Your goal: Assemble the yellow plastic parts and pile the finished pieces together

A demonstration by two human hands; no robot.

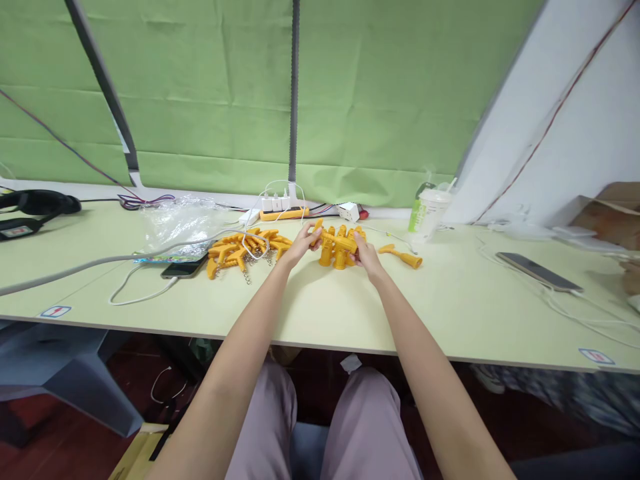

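Observation:
My left hand (302, 244) is closed round one end of a yellow plastic piece (333, 237) that lies crosswise between my hands. Its other end reaches my right hand (367, 256), whose fingers are also closed on it. Just below and behind stand several yellow cylindrical parts (341, 259), upright in a tight group. Left of my left hand is a pile of yellow branched plastic pieces (230, 252) with small metal chains. A single yellow piece with a flared end (411, 259) lies right of my right hand. My fingers hide part of what they grip.
Behind the pieces sit a power strip (284, 214) and a white adapter (349, 211). A plastic cup (432, 212) stands back right. Phones lie left (184, 269) and right (539, 271), with cables across the table (345, 313). Clear plastic wrap (177, 227) is at left.

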